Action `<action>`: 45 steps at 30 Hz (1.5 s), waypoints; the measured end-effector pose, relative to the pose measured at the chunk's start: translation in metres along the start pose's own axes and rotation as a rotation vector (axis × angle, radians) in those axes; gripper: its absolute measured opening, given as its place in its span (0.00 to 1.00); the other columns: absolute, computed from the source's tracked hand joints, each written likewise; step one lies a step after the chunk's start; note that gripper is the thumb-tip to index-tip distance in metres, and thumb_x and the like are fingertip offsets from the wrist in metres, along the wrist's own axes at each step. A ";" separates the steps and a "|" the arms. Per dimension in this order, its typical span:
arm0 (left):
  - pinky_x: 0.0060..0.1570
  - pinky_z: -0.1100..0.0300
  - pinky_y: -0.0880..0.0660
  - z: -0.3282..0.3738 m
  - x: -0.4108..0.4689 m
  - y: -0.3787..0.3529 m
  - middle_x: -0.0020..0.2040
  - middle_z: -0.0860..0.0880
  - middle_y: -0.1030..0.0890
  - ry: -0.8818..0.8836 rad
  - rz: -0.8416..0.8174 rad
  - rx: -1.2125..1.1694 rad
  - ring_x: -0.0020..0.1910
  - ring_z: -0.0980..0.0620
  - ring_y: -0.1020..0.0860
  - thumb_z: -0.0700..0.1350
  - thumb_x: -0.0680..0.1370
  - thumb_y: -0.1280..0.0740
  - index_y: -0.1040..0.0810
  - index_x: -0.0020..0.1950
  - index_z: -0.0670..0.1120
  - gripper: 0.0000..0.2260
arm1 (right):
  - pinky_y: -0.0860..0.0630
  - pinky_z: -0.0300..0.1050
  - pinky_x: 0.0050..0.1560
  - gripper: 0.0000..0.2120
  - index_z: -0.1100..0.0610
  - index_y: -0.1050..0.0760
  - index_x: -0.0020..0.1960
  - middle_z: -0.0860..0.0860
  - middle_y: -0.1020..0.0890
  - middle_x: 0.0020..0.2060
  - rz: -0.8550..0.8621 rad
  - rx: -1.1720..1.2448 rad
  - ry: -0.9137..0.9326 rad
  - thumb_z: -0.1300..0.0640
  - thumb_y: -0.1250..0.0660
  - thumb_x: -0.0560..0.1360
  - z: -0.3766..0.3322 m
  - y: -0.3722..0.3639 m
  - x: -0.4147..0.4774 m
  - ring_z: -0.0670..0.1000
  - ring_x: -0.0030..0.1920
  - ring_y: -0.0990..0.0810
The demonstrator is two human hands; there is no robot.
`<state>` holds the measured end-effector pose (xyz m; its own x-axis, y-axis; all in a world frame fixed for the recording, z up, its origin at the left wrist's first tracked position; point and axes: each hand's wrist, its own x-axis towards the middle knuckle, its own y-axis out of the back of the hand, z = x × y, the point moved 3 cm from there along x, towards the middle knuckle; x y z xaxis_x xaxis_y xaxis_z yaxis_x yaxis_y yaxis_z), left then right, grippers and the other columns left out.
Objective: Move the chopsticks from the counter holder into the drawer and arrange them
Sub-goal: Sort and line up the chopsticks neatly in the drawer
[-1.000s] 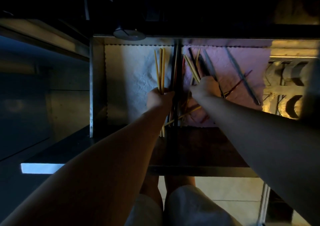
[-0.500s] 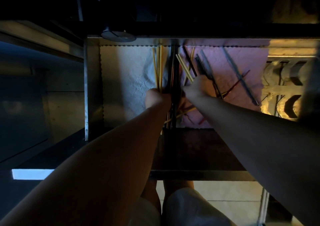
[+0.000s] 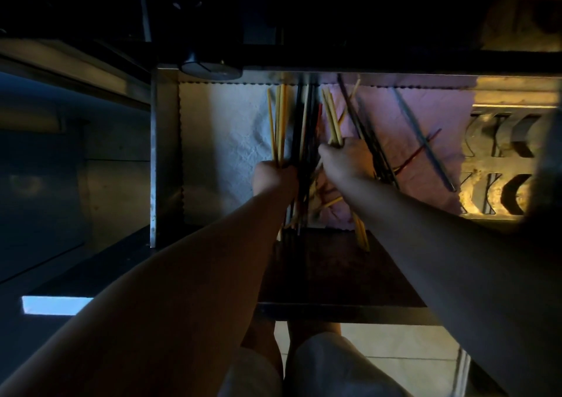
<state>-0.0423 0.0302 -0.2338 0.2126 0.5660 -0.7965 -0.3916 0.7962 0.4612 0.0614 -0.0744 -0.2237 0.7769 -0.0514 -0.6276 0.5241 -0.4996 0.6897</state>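
An open metal drawer [image 3: 164, 159] is lined with a white cloth [image 3: 219, 129] on the left and a pink cloth [image 3: 425, 104] on the right. My left hand [image 3: 273, 177] is closed around a bundle of yellow chopsticks [image 3: 278, 123] pointing away from me. My right hand [image 3: 343, 162] grips another bunch of yellow chopsticks [image 3: 330, 117], whose near ends stick out past the drawer front. Dark chopsticks [image 3: 304, 129] lie between my hands. More dark chopsticks [image 3: 365, 123], a grey pair [image 3: 422, 138] and a red one [image 3: 422, 150] lie loose on the pink cloth.
A round dark object [image 3: 209, 65] sits at the drawer's far left corner under the counter edge. A lit compartment with curved dividers [image 3: 498, 159] is at the drawer's right. A dark shelf [image 3: 334, 275] lies below, and my knees [image 3: 289, 366] over a tiled floor.
My right hand has gathered the yellow chopsticks into a tighter bunch and turned them closer to parallel with the drawer's length. My left hand holds its bundle in nearly the same place.
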 end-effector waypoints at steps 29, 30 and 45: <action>0.43 0.52 0.20 0.004 -0.020 -0.017 0.41 0.46 0.16 -0.004 0.093 -0.117 0.43 0.44 0.17 0.47 0.69 0.27 0.17 0.47 0.46 0.09 | 0.39 0.33 0.18 0.06 0.57 0.29 0.47 0.50 0.35 0.23 -0.282 0.670 -0.139 0.55 0.33 0.76 0.006 0.039 -0.022 0.46 0.14 0.36; 0.43 0.53 0.20 0.004 -0.020 -0.018 0.40 0.47 0.16 -0.004 0.085 -0.122 0.43 0.45 0.17 0.46 0.69 0.27 0.17 0.47 0.46 0.09 | 0.39 0.33 0.18 0.06 0.57 0.29 0.47 0.50 0.35 0.23 -0.278 0.665 -0.134 0.55 0.33 0.76 0.006 0.040 -0.021 0.45 0.14 0.36; 0.22 0.65 0.30 0.010 -0.016 -0.025 0.26 0.53 0.25 -0.004 0.010 -0.001 0.24 0.59 0.27 0.47 0.69 0.25 0.18 0.40 0.42 0.09 | 0.37 0.37 0.22 0.09 0.56 0.28 0.42 0.50 0.32 0.24 -0.267 0.576 -0.151 0.52 0.32 0.74 0.017 0.036 -0.009 0.47 0.18 0.33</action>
<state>-0.0270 0.0031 -0.2285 0.2119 0.5750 -0.7902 -0.3945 0.7901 0.4692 0.0676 -0.1063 -0.1998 0.5663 0.0383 -0.8233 0.3887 -0.8933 0.2258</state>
